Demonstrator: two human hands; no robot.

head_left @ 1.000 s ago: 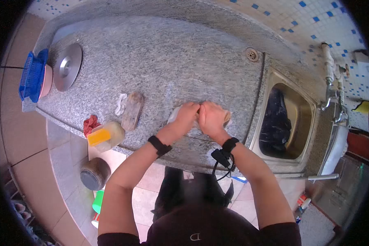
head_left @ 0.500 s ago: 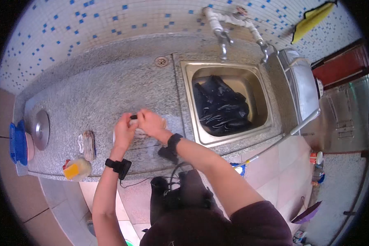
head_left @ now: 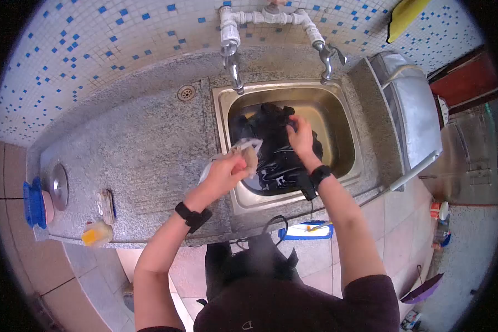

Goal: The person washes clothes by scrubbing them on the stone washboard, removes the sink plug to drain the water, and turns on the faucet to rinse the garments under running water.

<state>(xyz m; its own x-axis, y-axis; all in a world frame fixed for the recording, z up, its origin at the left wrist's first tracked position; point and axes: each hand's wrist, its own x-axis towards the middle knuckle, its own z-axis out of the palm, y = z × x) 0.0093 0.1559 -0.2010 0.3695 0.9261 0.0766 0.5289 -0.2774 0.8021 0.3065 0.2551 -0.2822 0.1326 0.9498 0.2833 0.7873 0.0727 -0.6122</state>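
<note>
A crumpled white and beige cloth [head_left: 250, 158] is held in my left hand [head_left: 224, 174], whose fingers are closed over the sink's left rim. My right hand [head_left: 301, 138] reaches over the sink [head_left: 337, 124], its thumb and fingertips closed at the upper edge of the wet black cloth [head_left: 276, 152]. The black cloth lies bunched in the basin, with shiny water around its lower part. What is between my right fingertips is partly hidden.
Two taps [head_left: 235, 72] [head_left: 327, 63] stand behind the sink. A drain [head_left: 186, 93] is in the grey counter [head_left: 144, 144]. Farther left are a brush [head_left: 106, 206], a container with something yellow [head_left: 97, 235], a metal lid [head_left: 59, 187] and a blue basket [head_left: 34, 202].
The view has shifted right toward the sink. My hands, together over the counter before, are now apart: the left brings the light cloth to the sink rim, the right is at the black cloth.
</note>
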